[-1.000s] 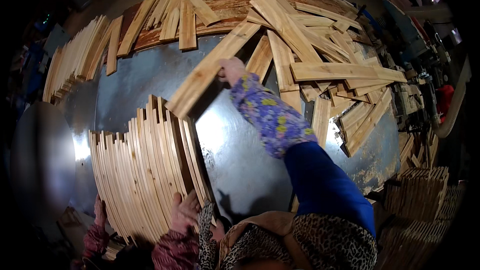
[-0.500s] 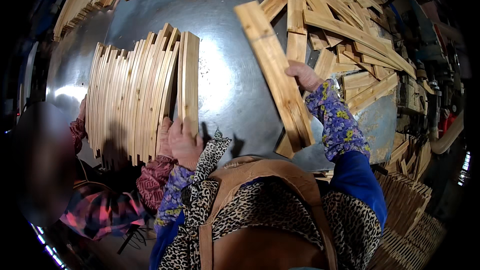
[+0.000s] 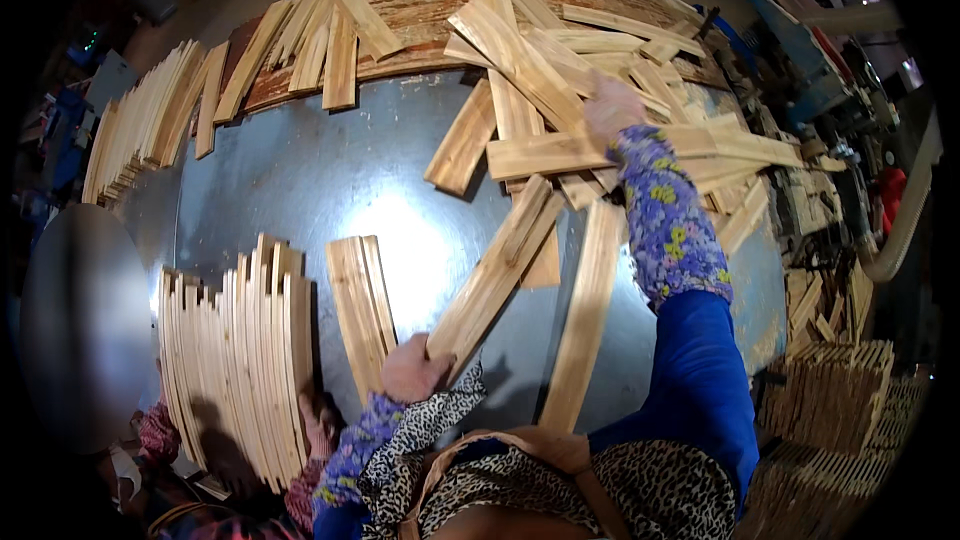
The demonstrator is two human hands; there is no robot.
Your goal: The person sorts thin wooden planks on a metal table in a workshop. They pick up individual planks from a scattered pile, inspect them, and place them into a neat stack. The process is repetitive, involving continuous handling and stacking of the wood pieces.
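Note:
My left hand [image 3: 415,368] is closed around the near end of a wooden board [image 3: 497,275], which slants away to the right over the metal tabletop [image 3: 285,175]. My right hand [image 3: 612,108] reaches far over the loose pile, against the lower end of a wide board [image 3: 525,70]; its fingers are blurred and partly hidden. Just left of my left hand lie narrow boards side by side [image 3: 360,305]. Between my arms another board [image 3: 585,315] lies lengthwise toward me.
At the left, a co-worker's hand [image 3: 318,425] touches a row of boards on edge [image 3: 235,360]. More boards [image 3: 335,35] lie along the far side, beside another row [image 3: 145,125]. Machinery [image 3: 815,70] and stacked slats [image 3: 825,395] stand at the right.
My right hand has let go of its board and moved forward onto the pile. My left hand has left the narrow boards and now grips a board. The view has tilted toward the far side.

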